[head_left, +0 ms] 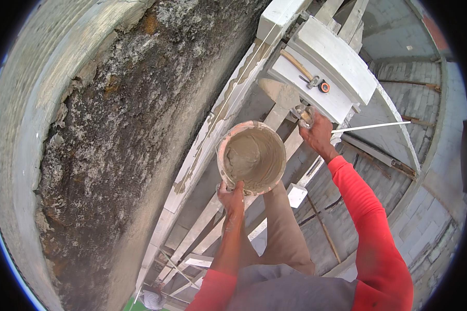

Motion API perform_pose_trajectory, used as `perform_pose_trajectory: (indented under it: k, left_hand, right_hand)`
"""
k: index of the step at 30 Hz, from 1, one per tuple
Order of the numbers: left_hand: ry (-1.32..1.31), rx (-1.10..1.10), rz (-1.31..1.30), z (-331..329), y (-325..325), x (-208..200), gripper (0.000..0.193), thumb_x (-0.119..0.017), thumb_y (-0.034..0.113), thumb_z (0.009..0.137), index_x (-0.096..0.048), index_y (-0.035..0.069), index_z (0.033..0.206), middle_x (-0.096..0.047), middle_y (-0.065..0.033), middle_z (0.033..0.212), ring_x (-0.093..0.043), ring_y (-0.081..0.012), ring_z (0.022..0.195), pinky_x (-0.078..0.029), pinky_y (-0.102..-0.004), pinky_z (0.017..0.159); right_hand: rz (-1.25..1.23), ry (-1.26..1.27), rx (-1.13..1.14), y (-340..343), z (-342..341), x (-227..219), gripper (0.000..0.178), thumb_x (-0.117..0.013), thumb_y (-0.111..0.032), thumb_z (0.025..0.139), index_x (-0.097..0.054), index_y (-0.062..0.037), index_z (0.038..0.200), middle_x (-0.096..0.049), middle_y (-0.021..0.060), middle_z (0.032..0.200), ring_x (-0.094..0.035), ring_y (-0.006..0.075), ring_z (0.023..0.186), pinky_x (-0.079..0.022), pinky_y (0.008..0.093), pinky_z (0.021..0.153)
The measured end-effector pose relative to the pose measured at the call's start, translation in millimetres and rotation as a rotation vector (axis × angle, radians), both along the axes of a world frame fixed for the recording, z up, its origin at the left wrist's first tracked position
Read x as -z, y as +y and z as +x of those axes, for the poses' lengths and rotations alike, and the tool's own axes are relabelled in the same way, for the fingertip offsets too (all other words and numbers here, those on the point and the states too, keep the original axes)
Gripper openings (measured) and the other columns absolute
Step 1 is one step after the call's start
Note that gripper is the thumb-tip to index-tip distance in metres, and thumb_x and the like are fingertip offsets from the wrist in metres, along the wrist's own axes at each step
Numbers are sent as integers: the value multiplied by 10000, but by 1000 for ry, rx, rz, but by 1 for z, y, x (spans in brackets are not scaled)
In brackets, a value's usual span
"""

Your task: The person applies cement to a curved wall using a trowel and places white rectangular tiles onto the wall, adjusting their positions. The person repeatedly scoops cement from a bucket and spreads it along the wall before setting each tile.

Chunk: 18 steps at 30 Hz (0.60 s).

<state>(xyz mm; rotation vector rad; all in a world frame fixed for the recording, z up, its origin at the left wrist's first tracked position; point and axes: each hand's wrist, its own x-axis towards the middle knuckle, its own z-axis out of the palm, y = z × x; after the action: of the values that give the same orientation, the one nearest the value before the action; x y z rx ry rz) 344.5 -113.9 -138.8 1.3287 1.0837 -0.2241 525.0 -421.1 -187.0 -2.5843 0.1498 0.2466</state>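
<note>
My left hand [232,198] grips the near rim of a round bucket [221,158], thumb over the edge. Wet grey-brown mortar [246,155] fills much of the bucket, which I hold above the planks and in front of my legs. To its upper right, my right hand [317,128] is closed around the handle of a trowel [281,94]. Mortar coats the trowel's blade, which points toward the block wall [220,111]. Along the wall's top lie uneven ribbons of mortar, with a taut string above them.
White blocks [339,59] are stacked beyond my right hand, bearing a wooden-handled hammer [300,67] and a small round orange-and-black tape measure [324,86]. Narrow planks [205,220] cross below me, with gaps between. A rough dark wall [114,129] rises at left. A white stick [373,126] juts out right.
</note>
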Motion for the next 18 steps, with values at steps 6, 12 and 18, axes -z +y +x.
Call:
perform_pose_trajectory:
  k: [6,12,18]
  left_hand:
    - [1,-50,51,-38,21,6,546,-705,-155,907,-664,-54,1442,-748,-129,1317,-708,-201,1122,-557,-319,974]
    - [130,-115,169,-72,38,9,500,-717,-154,897,-696,-39,1383,-770,-67,1157,-692,-131,892,-532,-268,727]
    - [196,-158,112,-85,49,14,465,-730,-132,887,-719,-25,1339,-768,-59,1132,-679,-118,879,-526,-272,716]
  right_hand:
    - [200,-51,81,-3,154,18,382,-780,-294,829,-755,-15,1090,-758,217,869,-733,392,798,-586,506,778]
    - [698,237,236,-26,169,-14,163,-761,-187,899,-718,-31,882,-623,39,714,-556,120,576,-439,308,512]
    - [534,291,131,-11,188,-3,241,-778,-223,888,-752,15,909,-624,29,700,-548,117,567,-430,299,501]
